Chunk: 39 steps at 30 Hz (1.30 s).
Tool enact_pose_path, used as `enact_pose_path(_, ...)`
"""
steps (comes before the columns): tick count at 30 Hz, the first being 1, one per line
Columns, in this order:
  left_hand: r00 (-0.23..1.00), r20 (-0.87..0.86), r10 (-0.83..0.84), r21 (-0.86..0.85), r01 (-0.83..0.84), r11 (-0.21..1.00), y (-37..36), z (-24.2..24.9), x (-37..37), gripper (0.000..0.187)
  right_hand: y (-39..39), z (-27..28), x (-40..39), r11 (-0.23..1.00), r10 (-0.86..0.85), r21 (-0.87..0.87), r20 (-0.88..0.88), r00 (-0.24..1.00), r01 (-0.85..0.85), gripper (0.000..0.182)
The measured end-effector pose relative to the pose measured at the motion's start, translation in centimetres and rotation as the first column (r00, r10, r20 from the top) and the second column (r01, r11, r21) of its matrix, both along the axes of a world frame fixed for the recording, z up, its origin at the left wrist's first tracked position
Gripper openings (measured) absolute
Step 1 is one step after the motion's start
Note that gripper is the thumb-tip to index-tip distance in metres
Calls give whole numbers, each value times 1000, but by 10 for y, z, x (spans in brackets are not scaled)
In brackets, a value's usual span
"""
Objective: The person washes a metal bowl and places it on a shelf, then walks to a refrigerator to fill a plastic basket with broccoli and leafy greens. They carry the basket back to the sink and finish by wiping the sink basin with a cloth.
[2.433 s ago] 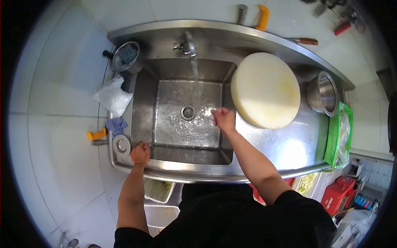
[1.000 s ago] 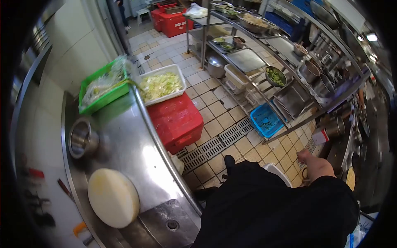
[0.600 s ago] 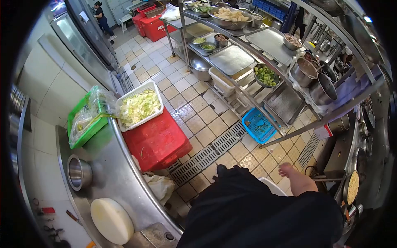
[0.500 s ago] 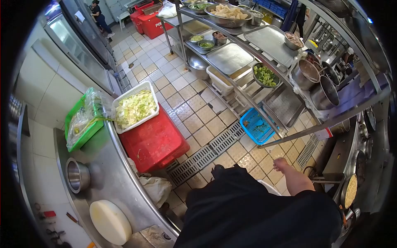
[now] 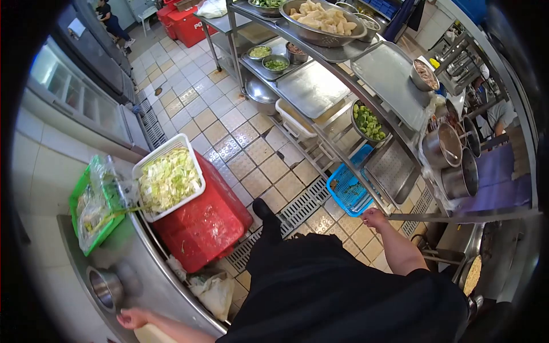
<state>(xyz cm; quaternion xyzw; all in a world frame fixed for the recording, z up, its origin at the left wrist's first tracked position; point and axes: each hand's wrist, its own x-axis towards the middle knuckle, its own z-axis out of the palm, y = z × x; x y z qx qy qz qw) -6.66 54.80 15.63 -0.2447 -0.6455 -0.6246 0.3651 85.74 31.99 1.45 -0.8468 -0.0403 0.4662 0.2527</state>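
Note:
My left hand (image 5: 132,318) hangs low over the steel counter with its fingers curled, holding nothing that shows. It is just below a metal bowl (image 5: 106,288) and overlaps the edge of the round white chopping block (image 5: 150,334). My right hand (image 5: 374,218) is out in front of my body, loosely closed, with nothing visible in it. In this view it sits right at the lower corner of the metal shelf rack (image 5: 417,216), near a blue plastic basket (image 5: 344,191) on the floor.
A white basket of chopped cabbage (image 5: 168,180) rests on a red bin (image 5: 200,231) beside the steel counter (image 5: 151,271). A green crate (image 5: 103,231) with bagged produce stands behind. Trays, bowls and pots (image 5: 460,177) load the rack. A floor drain (image 5: 297,207) crosses the tiles; a person (image 5: 108,20) is far off.
My view has shifted forward and turned slightly. My left hand has come into view over the counter, and my right hand now overlaps the rack's corner. One foot has stepped forward.

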Motion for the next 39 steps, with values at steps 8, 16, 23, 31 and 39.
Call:
enact_pose_path(8,584,368,-723,-478,786,392,269,-43,345,24,117,-32,-8,967,254,-21,171,952,-254,18)
enact_pose_path(16,62,718,-693,-452,798,-398,293,-94,566,11,324,-155,16,973,190,127,20,982,-191,16)
enact_pose_path(23,103,982,-157,-156,909,-386,250,-221,637,14,435,-235,42,912,-389,-134,19,921,388,35)
enact_pose_path(31,63,996,56,-16,799,-601,260,-334,693,21,445,-262,66,691,-721,79,153,676,719,37)
enact_pose_path(39,-339,798,498,477,861,-178,294,-373,785,30,373,-245,-27,660,-751,161,102,653,734,54)
